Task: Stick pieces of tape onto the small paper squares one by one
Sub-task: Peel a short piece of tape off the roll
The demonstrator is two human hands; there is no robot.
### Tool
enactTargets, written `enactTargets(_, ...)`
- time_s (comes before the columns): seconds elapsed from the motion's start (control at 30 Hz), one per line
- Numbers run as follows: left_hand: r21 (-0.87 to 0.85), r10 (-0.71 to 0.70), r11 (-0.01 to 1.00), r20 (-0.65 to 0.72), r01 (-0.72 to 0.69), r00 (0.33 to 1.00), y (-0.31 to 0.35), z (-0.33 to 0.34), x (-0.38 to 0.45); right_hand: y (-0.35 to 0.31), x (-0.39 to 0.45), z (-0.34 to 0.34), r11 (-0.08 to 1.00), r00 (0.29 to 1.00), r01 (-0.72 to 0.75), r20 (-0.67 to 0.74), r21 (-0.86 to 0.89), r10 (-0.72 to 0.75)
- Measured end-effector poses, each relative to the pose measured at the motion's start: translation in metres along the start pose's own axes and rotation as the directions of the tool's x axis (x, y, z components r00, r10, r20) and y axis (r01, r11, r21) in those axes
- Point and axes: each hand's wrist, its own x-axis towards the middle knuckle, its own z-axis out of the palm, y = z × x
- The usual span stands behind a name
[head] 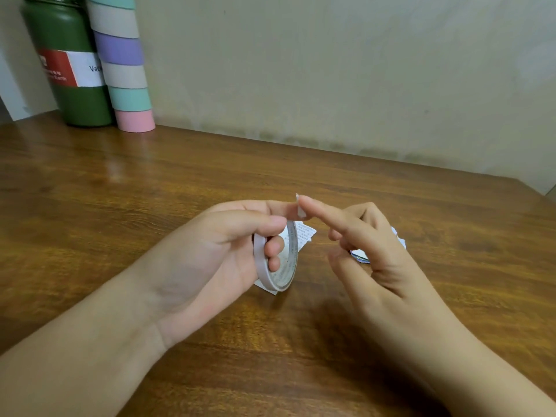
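The left hand (pixel 228 245) grips the tape roll (pixel 278 260) upright above the tabletop (pixel 150 206), fingers through its core, steadying it. The right hand (pixel 370 245), fingers loosely spread, touches a forefinger to the free tape end (pixel 300 207), probably to pull off a piece. Paper squares (pixel 305 234) lie just beneath.

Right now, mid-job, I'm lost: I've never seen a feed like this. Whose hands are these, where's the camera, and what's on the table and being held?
There is no machine here. It is one picture from a camera worn on a person's head, looking forward and down at their own bare hands over a wooden table.

The left hand holds a thin white tape roll in its grip. The right hand touches its index fingertip to the tape end sticking up from the roll.

Small printed paper squares lie on the table under and between the hands.

At the back left stand a green bottle and a striped pastel tube.
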Motion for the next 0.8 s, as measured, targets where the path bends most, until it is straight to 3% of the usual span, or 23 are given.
enactTargets(0.23,0.022,-0.026,0.999,-0.083,0.027,0.996,-0.0021,-0.0035,0.0002,0.0062,0.0016,-0.0033,0.959,0.996,0.089,0.013,-0.271,-0.089)
enactTargets(0.6,0.015,-0.006,1.0,-0.134,0.008,0.991,0.0018,0.0008,-0.0003,0.0071,0.0014,-0.0042,0.933,0.989,0.137,-0.002,-0.331,-0.146)
enactTargets(0.8,0.026,0.019,1.0,-0.083,-0.017,0.996,0.0015,0.0002,-0.0011,0.0077,0.0005,-0.0046,0.948,0.984,0.147,-0.051,-0.284,-0.168)
